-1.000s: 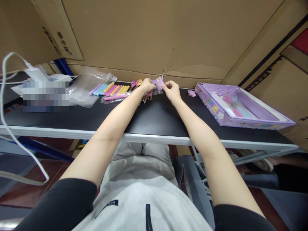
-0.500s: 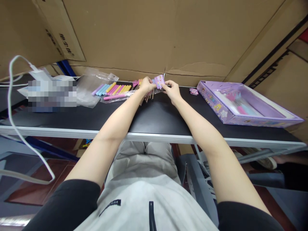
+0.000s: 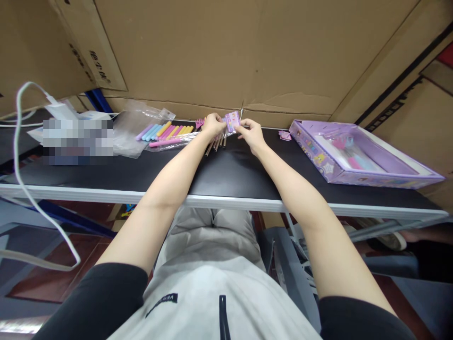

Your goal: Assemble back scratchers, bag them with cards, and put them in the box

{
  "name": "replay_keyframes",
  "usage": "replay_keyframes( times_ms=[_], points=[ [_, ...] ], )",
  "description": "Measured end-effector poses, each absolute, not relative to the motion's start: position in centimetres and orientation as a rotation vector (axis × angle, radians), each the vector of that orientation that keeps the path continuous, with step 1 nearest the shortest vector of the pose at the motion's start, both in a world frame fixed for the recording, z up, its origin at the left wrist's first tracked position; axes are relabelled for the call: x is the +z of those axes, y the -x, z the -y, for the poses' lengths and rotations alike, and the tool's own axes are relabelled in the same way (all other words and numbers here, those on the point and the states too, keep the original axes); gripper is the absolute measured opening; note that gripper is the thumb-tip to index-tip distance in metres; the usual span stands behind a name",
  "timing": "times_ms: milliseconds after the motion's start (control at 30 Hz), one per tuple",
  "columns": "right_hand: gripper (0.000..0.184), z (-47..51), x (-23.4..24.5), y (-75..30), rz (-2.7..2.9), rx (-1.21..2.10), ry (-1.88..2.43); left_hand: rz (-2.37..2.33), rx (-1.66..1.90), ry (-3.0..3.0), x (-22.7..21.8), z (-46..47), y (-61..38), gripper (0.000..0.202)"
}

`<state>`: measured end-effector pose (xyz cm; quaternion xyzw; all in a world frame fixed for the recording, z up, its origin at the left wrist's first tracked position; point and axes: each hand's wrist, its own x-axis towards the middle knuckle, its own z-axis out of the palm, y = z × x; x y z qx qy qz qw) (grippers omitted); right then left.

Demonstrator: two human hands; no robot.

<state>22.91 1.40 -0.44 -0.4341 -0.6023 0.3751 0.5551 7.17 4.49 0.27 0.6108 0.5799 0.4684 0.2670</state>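
My left hand (image 3: 212,126) and my right hand (image 3: 250,132) both pinch a small purple and pink card (image 3: 232,121) between them, held just above the far side of the black table (image 3: 226,172). Under my left hand lie several thin rods with pink fork-like tips (image 3: 216,141). To the left of those, pastel sticks in pink, yellow, blue and purple (image 3: 166,131) rest on clear plastic bags (image 3: 139,127).
A purple toy box (image 3: 357,153) lies open on the right of the table, with a small pink piece (image 3: 284,135) beside it. A white charger and cable (image 3: 53,107) sit at the left. Cardboard boxes (image 3: 226,52) wall off the back.
The view has shifted slightly to the right and up. Both hands stay pinched on the small card, which has dropped and tilted a little.
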Motion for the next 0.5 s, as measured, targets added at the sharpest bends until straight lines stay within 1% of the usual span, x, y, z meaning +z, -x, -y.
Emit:
replay_keyframes(
  times_ms=[100, 200, 267, 367, 500],
  points=[
    [0.028, -1.18, -0.19, -22.97, 1.332, 1.015, 1.056, -1.615, 1.300, -1.628, 0.41, -4.19, -7.16, 0.032],
    [0.030, -1.03, -0.05, -22.96, 1.319, 1.078, 1.048, -1.617, 1.285, -1.601, 0.50, -4.08, -7.20, 0.034],
    [0.031, -1.03, -0.06, -22.88, 1.320, 1.074, 1.049, -1.605, 1.265, -1.578, 0.55, -4.19, -7.25, 0.031],
    [0.031, -1.19, -0.16, -22.71, 1.291, 1.089, 1.065, -1.533, 1.265, -1.518, 0.71, -4.40, -7.34, 0.023],
    [0.027, -1.46, -0.19, -22.67, 1.193, 1.164, 1.061, -1.437, 1.243, -1.476, 0.94, -4.13, -7.30, 0.019]
  ],
)
